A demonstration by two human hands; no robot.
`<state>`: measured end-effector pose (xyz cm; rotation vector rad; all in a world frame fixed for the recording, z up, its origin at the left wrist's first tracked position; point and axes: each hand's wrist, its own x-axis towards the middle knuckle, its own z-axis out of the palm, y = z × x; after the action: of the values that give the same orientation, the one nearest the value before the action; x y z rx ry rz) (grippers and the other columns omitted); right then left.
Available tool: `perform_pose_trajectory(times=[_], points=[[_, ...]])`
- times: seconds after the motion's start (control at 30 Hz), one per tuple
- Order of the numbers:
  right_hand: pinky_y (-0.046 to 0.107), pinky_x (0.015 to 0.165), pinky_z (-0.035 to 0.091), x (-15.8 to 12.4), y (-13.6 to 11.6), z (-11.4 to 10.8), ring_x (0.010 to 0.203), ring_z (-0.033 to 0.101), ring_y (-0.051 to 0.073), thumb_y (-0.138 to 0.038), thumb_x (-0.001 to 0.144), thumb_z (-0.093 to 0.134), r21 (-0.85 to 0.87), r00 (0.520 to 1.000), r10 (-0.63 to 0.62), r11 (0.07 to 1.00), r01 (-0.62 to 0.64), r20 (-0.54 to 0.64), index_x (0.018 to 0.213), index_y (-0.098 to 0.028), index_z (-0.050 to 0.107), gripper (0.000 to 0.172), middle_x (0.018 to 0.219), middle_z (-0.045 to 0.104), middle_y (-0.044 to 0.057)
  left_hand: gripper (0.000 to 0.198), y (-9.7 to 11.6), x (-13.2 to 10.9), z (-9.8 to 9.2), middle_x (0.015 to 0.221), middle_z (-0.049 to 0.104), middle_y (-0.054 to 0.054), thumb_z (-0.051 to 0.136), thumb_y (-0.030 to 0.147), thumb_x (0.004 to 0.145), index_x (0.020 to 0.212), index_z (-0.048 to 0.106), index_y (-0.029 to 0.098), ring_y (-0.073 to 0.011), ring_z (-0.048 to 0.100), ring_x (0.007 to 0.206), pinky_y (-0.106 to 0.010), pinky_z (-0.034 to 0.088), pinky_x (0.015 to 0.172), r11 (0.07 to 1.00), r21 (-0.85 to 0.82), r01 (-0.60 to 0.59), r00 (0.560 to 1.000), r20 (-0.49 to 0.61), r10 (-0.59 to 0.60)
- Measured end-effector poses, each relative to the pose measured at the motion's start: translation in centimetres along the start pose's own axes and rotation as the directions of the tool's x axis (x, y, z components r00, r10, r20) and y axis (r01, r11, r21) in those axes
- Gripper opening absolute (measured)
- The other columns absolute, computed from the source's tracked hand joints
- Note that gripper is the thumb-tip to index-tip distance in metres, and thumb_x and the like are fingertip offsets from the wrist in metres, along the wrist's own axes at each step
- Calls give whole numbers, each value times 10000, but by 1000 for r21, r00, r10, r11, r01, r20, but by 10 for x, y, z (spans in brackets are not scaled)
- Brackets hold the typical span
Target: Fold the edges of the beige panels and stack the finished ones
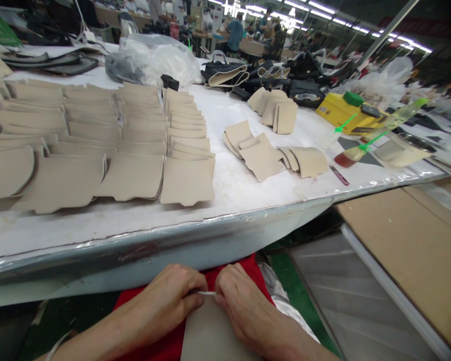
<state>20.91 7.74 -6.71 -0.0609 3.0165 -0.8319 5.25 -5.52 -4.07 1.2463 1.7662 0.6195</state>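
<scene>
Below the table's front edge, my left hand [176, 288] and my right hand [238, 296] pinch the far edge of a beige leather panel [210, 331] between thumbs and fingers. A thin pale edge shows between the two hands. The panel hangs down over the red cloth [253, 273] on my lap, and its lower end runs out of view. Rows of similar beige panels [188, 180] overlap on the white table [244, 203] beyond my hands. Smaller beige pieces [263, 155] lie in loose groups to the right of them.
A pink cutter [339, 175], a glue bottle with a green tip [349, 156], a metal tin [404, 149] and a yellow box [346, 114] stand or lie at the right. Black handbags [225, 72] and clear plastic bags [158, 57] are farther back. A cardboard sheet [413, 250] is at lower right.
</scene>
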Motion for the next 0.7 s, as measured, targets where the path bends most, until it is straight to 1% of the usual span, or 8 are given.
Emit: perform_pose_trajectory(times=[0.1,0.2,0.3,0.37,0.4,0.5,0.57,0.7], points=[[375,764,398,0,1,3,805,460,228,-18,869,463,-12,999,-6,1000,6,-33,872,-147,479,130,862,532,80,161,4,3,5,815,669,9,522,147,819,757,654,213,-170,604,808,-245,345,706,999,-29,-42,999,3,42],[358,764,393,-3,2,-3,799,470,215,-35,875,506,75,998,16,997,-11,-64,840,-159,479,132,840,544,58,171,5,3,10,800,669,1,529,142,836,762,668,207,-172,599,804,-249,354,709,997,-56,-44,999,-25,42],[321,807,398,-8,2,-15,876,498,197,-56,851,616,253,989,138,960,-119,-59,887,-169,501,165,900,572,33,168,5,2,12,775,654,8,538,143,839,744,664,199,-161,587,781,-249,350,688,996,-69,-59,998,-31,57],[305,839,399,-11,3,-23,948,503,194,-89,818,697,332,975,222,921,-205,-14,982,-180,518,259,987,591,27,169,5,3,11,779,654,15,540,135,836,742,665,199,-156,583,786,-251,347,691,996,-66,-66,998,-21,64],[305,847,396,-11,3,-26,965,504,195,-118,806,728,342,971,237,912,-228,17,1006,-187,525,293,1009,598,23,175,5,3,11,782,657,17,538,130,836,744,668,201,-155,583,793,-252,346,696,996,-66,-68,998,-14,67],[321,857,368,-10,6,-27,932,523,191,-192,818,743,287,977,194,935,-211,85,935,-198,558,219,939,619,2,189,7,4,10,780,662,22,530,124,839,760,680,207,-154,579,796,-256,342,699,995,-69,-69,998,-6,69],[327,855,347,-9,8,-25,877,534,176,-192,851,706,240,984,153,956,-170,88,840,-189,551,156,847,612,-11,187,7,4,10,771,660,22,531,127,837,756,680,207,-153,576,785,-257,340,692,995,-70,-68,998,0,68],[326,854,320,-8,12,-21,803,535,145,-188,885,660,204,992,101,972,-114,73,781,-181,536,161,779,593,-29,191,4,4,13,776,663,20,529,121,826,766,684,214,-158,573,785,-254,341,694,995,-76,-62,998,14,63]])
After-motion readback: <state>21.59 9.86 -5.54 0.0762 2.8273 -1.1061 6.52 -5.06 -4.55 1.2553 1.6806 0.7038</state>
